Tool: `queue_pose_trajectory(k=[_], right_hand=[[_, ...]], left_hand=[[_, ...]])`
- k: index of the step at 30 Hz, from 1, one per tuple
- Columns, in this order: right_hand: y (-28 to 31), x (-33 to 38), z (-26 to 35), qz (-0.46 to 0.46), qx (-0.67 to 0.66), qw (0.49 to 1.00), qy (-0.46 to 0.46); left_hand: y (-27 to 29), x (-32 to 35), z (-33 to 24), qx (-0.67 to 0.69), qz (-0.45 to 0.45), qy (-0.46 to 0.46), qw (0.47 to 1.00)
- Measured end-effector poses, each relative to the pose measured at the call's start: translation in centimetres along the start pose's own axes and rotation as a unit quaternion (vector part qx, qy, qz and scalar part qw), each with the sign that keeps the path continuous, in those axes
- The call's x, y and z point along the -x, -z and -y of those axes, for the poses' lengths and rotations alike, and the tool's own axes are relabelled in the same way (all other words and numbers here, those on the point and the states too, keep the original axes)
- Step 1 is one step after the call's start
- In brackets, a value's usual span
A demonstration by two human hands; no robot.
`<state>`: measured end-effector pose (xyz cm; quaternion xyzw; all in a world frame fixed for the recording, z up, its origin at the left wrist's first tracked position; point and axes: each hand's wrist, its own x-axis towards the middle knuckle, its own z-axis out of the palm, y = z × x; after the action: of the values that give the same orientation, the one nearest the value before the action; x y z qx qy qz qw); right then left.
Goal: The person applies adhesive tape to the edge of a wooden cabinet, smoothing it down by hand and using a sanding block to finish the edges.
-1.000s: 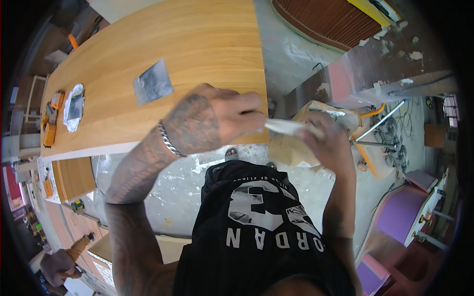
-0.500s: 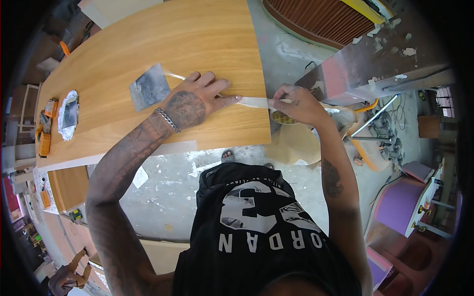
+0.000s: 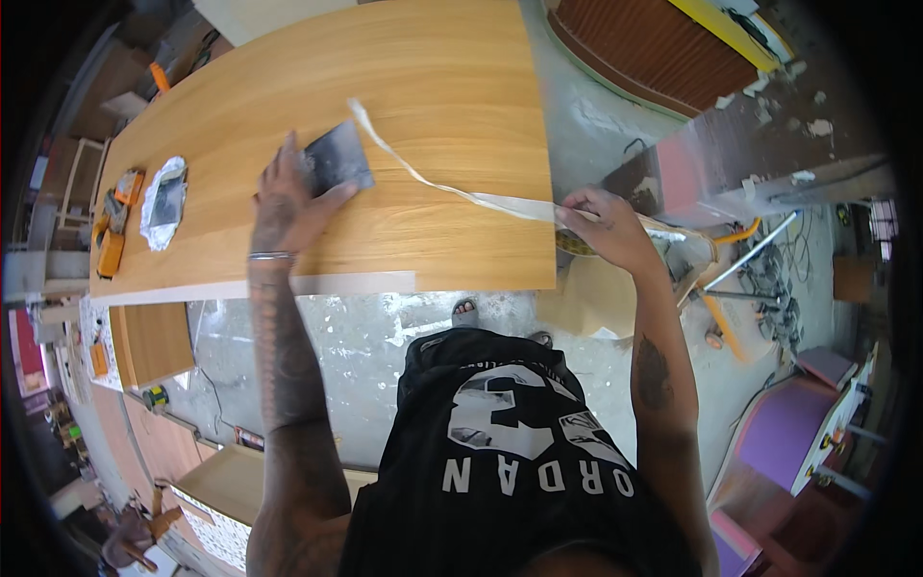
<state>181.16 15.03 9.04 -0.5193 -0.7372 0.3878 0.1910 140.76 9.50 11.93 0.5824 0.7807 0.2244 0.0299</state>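
Right hand (image 3: 606, 226) pinches the pale strip (image 3: 524, 207) at the wood panel (image 3: 452, 87) edge. Left hand (image 3: 288, 207) has come off the strip in the last half second: one grip holds it now, thin tail loose across the panel, left of that grip. Left fingers and thumb are spread around the grey sheet (image 3: 341, 156), farther left; blurred, contact pressure unclear. Can't tell if strip continues under the right hand. Container (image 3: 577, 247) below that grip mostly hidden. Far left: orange tools (image 3: 111, 252), details too small.
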Motion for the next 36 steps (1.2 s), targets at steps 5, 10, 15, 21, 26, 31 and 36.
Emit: queue_pose_trajectory(k=[5, 10, 15, 21, 26, 31, 36], right_hand=[[0.2, -0.3, -0.1, 0.028, -0.01, 1.0, -0.001], [0.4, -0.2, -0.2, 0.02, 0.027, 0.999, -0.027], [0.2, 0.0, -1.4, 0.005, -0.015, 1.0, 0.005], [1.1, 0.1, -1.0, 0.012, -0.005, 1.0, 0.022], [2.3, 0.8, 1.1, -0.004, 0.082, 0.995, 0.053], [2.7, 0.5, 3.1, -0.06, 0.169, 0.98, 0.086], [0.4, 4.9, 10.2, 0.002, 0.318, 0.903, 0.288]], left_hand=[[0.9, -3.1, 3.7, 0.009, 0.163, -0.032, 0.986], [4.4, -2.7, 3.4, 0.335, 0.14, 0.072, 0.929], [6.0, 1.2, -1.8, 0.595, 0.088, 0.057, 0.797], [-2.0, 3.3, -11.6, 0.551, 0.28, 0.073, 0.782], [-4.2, 2.4, -15.3, 0.413, 0.261, 0.019, 0.872], [-3.6, 2.2, -16.7, 0.203, 0.178, -0.091, 0.959], [-3.7, 1.6, -17.1, 0.109, 0.26, -0.06, 0.958]])
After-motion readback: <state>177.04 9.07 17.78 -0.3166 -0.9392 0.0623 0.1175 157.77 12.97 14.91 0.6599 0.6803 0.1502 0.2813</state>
